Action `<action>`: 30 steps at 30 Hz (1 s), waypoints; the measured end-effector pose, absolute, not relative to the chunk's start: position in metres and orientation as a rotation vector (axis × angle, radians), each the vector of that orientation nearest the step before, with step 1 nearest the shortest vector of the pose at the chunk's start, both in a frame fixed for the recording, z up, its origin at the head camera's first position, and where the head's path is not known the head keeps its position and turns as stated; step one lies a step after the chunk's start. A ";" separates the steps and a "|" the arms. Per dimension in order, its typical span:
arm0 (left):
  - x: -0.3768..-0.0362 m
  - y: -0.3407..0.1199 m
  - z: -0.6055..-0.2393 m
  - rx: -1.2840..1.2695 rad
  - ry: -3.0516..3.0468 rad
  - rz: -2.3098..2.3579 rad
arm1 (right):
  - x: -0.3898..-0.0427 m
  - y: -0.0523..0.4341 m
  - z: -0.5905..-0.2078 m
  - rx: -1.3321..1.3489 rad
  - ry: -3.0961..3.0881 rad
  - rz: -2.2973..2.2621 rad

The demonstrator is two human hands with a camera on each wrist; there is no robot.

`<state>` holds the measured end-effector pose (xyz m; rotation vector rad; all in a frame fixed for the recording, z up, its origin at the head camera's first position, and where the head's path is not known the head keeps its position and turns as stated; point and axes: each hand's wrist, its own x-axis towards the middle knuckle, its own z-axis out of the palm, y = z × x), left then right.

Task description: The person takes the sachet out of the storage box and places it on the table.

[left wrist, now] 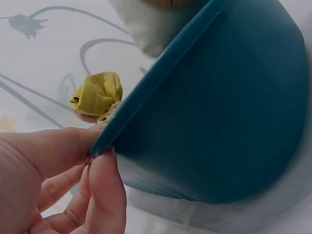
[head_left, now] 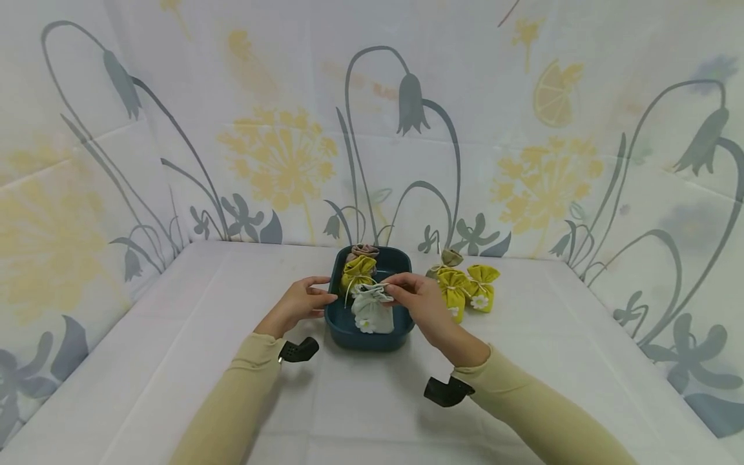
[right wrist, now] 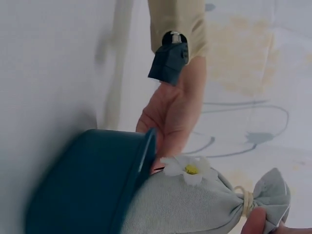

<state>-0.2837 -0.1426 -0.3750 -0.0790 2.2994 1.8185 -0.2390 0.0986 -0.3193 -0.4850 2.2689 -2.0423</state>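
Just below centre of the head frame, a dark blue tub (head_left: 372, 342) stood on the white desk (head_left: 349, 400). At its left side, the left hand (head_left: 299, 300) pinched the rim between thumb and fingers. The right hand (head_left: 421, 303), right of centre, had its fingers closed on the gathered neck of a pale grey pouch (head_left: 378, 318), upright over the tub; whether its base touched the bottom I couldn't tell. Behind it sat a mustard pouch (head_left: 356, 271) and a pinkish pouch (head_left: 366, 250). Two yellow-green pouches (head_left: 453, 294) lay to the right.
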 end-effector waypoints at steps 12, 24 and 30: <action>-0.285 -0.142 -0.375 -0.089 2.300 1.805 | -0.219 0.125 -0.305 -0.459 2.383 -2.002; -0.285 -0.143 -0.376 -0.084 2.291 1.820 | -0.210 0.157 -0.305 -0.471 2.537 -1.936; -0.285 -0.143 -0.376 -0.077 2.297 1.818 | -0.210 0.176 -0.307 -0.452 2.602 -1.903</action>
